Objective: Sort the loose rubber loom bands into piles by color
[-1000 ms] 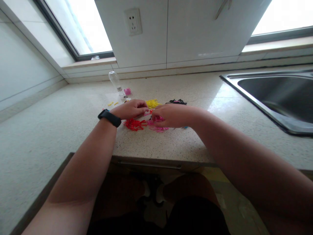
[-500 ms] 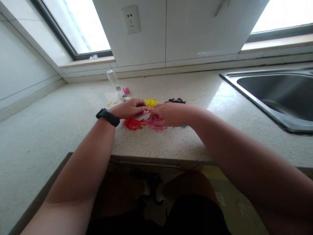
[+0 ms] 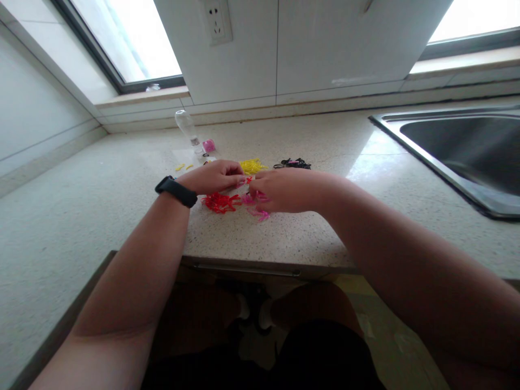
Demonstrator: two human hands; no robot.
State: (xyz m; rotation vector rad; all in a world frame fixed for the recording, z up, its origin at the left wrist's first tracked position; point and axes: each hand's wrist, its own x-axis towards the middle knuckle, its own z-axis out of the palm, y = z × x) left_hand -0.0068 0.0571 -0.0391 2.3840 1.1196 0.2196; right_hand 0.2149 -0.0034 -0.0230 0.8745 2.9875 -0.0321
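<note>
My left hand (image 3: 219,176), with a dark watch on the wrist, is closed with thumb and fingers pinched together. A bit of pink shows at its fingertips, too small to make out. My right hand (image 3: 280,189) reaches down over the pink rubber bands (image 3: 262,215), its fingers curled and partly hidden. Between the two hands lies a small red piece (image 3: 249,180). Below my left hand is a pile of red rubber bands (image 3: 221,202). Just behind the hands are piles of yellow rubber bands (image 3: 252,166) and black rubber bands (image 3: 293,163).
A clear plastic bottle (image 3: 187,129) lies at the back left, with a small pink bundle (image 3: 208,145) beside it. A few yellow bits (image 3: 184,167) are scattered on the pale speckled counter (image 3: 260,238). A steel sink (image 3: 447,162) is set in at the right.
My right hand has shifted slightly down over the pink bands, covering more of them; fewer show at its lower edge. My left hand stays nearly in place. The view has tilted slightly.
</note>
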